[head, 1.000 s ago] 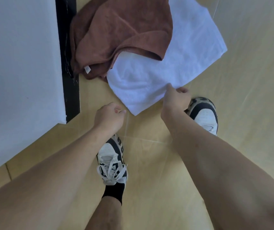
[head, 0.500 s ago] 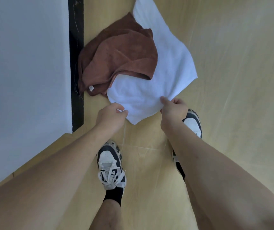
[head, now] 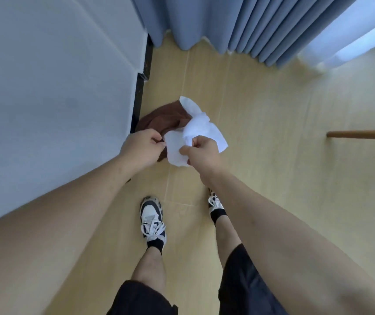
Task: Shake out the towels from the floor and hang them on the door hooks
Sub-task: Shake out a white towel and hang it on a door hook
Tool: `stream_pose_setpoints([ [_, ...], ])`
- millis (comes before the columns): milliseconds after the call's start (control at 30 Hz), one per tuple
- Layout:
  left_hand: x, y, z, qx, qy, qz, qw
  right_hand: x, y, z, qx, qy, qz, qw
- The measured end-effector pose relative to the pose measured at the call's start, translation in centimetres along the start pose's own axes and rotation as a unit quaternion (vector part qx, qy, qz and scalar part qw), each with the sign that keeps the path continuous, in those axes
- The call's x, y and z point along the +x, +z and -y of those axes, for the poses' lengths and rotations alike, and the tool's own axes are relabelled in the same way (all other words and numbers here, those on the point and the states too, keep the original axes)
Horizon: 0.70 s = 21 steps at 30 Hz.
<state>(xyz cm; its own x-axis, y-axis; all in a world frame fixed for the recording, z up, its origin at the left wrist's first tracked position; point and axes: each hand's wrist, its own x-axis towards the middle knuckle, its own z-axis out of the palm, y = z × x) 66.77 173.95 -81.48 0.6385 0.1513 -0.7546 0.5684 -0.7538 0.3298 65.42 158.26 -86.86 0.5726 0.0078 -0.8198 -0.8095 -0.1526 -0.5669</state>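
Two hands on one towel. Left hand (head: 141,145): fingers curled tight, thumb and forefinger pinching the left edge of the white towel (head: 195,133). Brown towel (head: 162,119) lies just behind that hand, on the floor (head: 273,178) beside the black skirting of the white wall (head: 45,98). Right hand (head: 201,153): fingers closed in a fist, gripping the white towel's bunched near edge; cloth rises crumpled beyond the knuckles. Blue curtain (head: 238,23) far right.
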Motion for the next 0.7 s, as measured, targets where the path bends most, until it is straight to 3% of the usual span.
stream_pose_setpoints([
  [200, -8.9, -9.5, -9.5, 0.048, 0.135, 0.006, 0.990, -9.5, -5.1, 12.9, -0.074, -0.119, 0.058, 0.988],
  [333, -16.8, -14.8, -15.7, 0.067, 0.254, 0.005, 0.965, -20.0, -8.8, 21.6, -0.094, -0.218, 0.078, 0.968],
  [500, -27.2, -19.9, -22.5, 0.085, 0.401, -0.042, 0.911, -34.8, -13.3, 28.0, -0.118, -0.325, -0.020, 0.938],
  [700, -38.7, -22.4, -28.0, 0.128, 0.511, -0.054, 0.849, -47.9, -18.3, 27.8, -0.079, -0.389, -0.148, 0.906],
])
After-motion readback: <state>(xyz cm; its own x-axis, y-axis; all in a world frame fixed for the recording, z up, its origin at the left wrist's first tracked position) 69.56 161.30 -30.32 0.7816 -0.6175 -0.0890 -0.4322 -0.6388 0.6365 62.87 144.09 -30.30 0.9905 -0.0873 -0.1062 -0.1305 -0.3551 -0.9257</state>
